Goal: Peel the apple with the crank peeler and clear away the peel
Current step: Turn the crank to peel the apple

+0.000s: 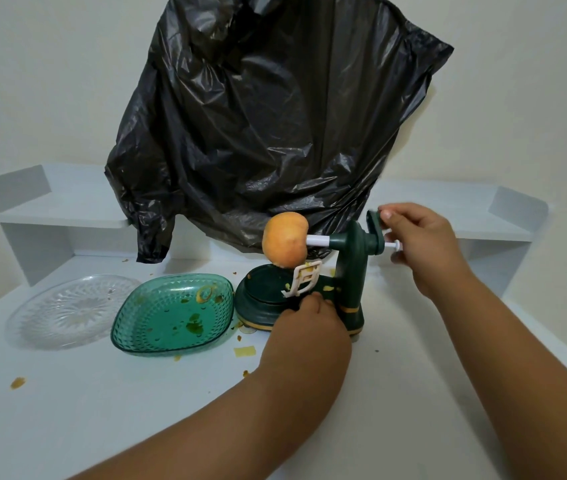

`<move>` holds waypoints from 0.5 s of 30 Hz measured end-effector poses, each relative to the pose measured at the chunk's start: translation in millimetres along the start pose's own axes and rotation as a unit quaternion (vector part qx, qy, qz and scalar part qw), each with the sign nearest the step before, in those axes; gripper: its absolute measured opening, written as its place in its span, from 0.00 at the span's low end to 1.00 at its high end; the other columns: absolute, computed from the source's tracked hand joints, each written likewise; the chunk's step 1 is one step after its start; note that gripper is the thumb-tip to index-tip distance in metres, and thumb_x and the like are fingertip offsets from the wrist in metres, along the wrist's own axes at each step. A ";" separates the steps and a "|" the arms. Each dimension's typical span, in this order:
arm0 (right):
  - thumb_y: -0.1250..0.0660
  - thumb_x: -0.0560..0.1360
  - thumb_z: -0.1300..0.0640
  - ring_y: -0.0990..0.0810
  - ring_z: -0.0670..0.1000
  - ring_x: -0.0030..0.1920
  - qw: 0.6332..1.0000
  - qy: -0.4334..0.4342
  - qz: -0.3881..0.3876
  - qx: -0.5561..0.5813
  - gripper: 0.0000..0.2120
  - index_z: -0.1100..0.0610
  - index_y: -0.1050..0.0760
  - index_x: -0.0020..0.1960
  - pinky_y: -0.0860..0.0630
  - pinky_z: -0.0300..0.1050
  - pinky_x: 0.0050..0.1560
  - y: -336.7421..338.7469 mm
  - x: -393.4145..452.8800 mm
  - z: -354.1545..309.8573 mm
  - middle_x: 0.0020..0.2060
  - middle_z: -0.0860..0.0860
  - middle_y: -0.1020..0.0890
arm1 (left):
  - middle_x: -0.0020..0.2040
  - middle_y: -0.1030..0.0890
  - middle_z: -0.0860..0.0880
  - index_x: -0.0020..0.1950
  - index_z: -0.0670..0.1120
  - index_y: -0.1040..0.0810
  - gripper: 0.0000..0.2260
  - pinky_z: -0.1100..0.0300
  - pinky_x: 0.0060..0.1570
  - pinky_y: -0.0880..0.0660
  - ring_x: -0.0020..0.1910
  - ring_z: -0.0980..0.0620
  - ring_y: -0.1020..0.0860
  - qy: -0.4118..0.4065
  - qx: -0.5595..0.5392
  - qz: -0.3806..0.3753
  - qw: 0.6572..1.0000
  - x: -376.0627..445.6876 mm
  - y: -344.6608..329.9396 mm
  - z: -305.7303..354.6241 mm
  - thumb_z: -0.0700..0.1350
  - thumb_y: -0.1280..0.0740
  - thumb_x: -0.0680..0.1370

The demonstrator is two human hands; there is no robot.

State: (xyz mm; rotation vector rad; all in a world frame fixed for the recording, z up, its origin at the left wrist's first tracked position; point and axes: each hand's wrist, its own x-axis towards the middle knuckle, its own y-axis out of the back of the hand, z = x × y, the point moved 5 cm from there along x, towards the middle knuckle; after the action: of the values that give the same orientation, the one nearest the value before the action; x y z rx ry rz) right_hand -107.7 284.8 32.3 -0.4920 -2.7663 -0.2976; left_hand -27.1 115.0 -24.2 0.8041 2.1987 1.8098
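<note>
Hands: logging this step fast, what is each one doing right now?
Left hand: grips the base of the peeler, steadying it.
Right hand: pinches the crank handle.

no readable text, labels or numbers
</note>
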 end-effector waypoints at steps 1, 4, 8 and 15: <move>0.34 0.78 0.57 0.20 0.49 0.38 0.999 -0.027 -0.024 -0.033 0.07 0.50 0.18 0.45 0.26 0.44 0.34 -0.2 -0.6 6.5 0.43 0.51 0.16 | 0.70 0.33 0.37 0.72 0.35 0.38 0.20 0.49 0.56 0.30 0.67 0.40 0.36 0.004 -0.005 0.013 1.000 -1.3 2.1 0.1 0.38 0.44 0.80; 0.36 0.78 0.59 0.19 0.48 0.34 0.982 -0.080 -0.130 -0.110 0.07 0.55 0.20 0.44 0.28 0.43 0.33 2.1 -5.9 19.3 0.39 0.56 0.15 | 0.50 0.16 0.44 0.55 0.42 0.18 0.18 0.60 0.37 0.23 0.50 0.49 0.20 0.001 0.006 0.048 0.999 -6.4 6.9 1.3 0.47 0.26 0.67; 0.33 0.77 0.61 0.20 0.51 0.31 0.932 -0.136 -0.317 -0.113 0.05 0.58 0.22 0.42 0.28 0.40 0.28 4.7 -19.5 24.8 0.36 0.60 0.17 | 0.37 0.15 0.48 0.41 0.44 0.14 0.19 0.64 0.26 0.26 0.37 0.53 0.18 0.008 -0.019 0.053 0.998 -7.2 6.3 -0.1 0.49 0.20 0.53; 0.22 0.66 0.57 0.29 0.44 0.19 0.814 -0.166 -0.536 0.150 0.14 0.65 0.21 0.43 0.32 0.31 0.21 3.8 -42.3 -2.2 0.25 0.55 0.23 | 0.71 0.35 0.38 0.74 0.37 0.41 0.22 0.49 0.56 0.31 0.67 0.41 0.37 -0.006 -0.019 0.011 1.000 0.4 -0.8 -0.6 0.40 0.43 0.80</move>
State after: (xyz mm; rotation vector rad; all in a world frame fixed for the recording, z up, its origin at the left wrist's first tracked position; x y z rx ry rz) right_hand -68.1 275.0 20.4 1.2590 -3.0149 0.0139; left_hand -28.0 114.6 -24.7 0.8331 2.1499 1.8473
